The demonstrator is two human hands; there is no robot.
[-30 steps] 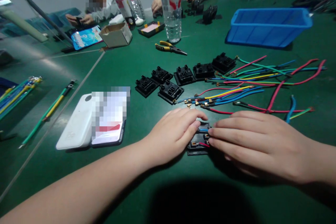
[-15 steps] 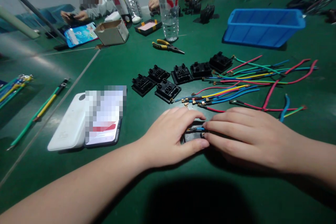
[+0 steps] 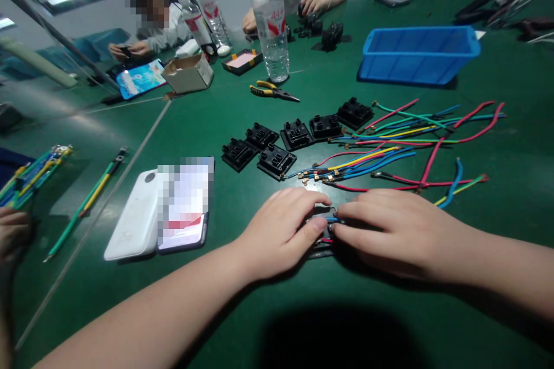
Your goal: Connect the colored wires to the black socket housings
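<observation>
On the green table in front of me, a black plastic socket-like module (image 3: 321, 253) lies between my two hands, mostly covered by them. My left hand (image 3: 279, 235) grips it from the left, its thumb pressing on top near a short blue wire (image 3: 332, 219). A red wire (image 3: 328, 240) also shows on the module, below the thumb. From the right, my right hand (image 3: 400, 233) closes its fingers on the module's far side and the wire ends; its thumb is hidden. Several similar black modules (image 3: 277, 161) and loose coloured wires (image 3: 367, 168) with metal terminals lie just beyond.
Yellow-handled pliers (image 3: 273, 91), a water bottle (image 3: 272, 29) and a blue bin (image 3: 418, 66) stand farther back. To the left are a white power bank (image 3: 132, 216), a phone (image 3: 184, 225) and bundled wires (image 3: 38, 170). Another person's hand (image 3: 12, 229) shows at the left edge. Two people sit opposite.
My left thumb has moved up and inward onto the module, and a red wire now shows below it. The view has shifted slightly. Another person's hand has appeared at the left edge.
</observation>
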